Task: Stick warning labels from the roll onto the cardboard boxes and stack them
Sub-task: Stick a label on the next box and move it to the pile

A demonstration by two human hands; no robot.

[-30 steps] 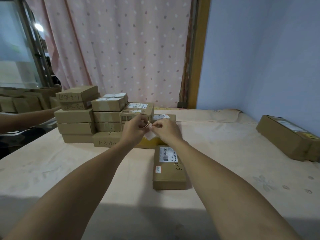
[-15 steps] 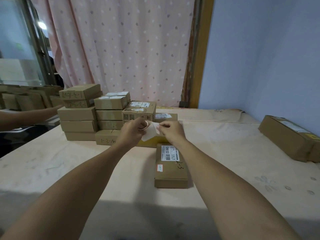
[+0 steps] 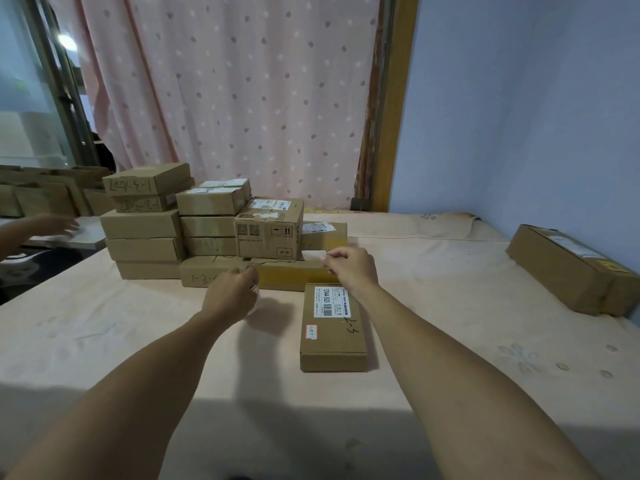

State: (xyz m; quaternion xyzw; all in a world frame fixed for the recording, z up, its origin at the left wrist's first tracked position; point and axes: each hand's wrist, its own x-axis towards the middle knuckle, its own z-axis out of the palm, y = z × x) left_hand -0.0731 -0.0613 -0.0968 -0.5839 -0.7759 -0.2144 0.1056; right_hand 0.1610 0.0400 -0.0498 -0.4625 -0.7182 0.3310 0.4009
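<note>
Pink curtain (image 3: 242, 98) behind, cloth-covered surface (image 3: 104, 327). Stacked boxes (image 3: 145, 225) centre-left look finished. The left grip (image 3: 231, 294) curls round the label roll (image 3: 255, 289), the right grip (image 3: 351, 268) pinches a loose label (image 3: 314, 255). The centre box (image 3: 332, 344) is not yet stacked, and the long box (image 3: 568, 268) far right waits.

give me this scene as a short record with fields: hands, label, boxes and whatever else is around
left hand: fingers curled round the roll, of which only a white edge shows
right hand: pinches a white label by its right edge
near box: flat on the table, bears a shipping label and a small red-edged sticker
stacks: boxes piled at rear left
long box: far right, alone
other: second person's hand at far left
</note>
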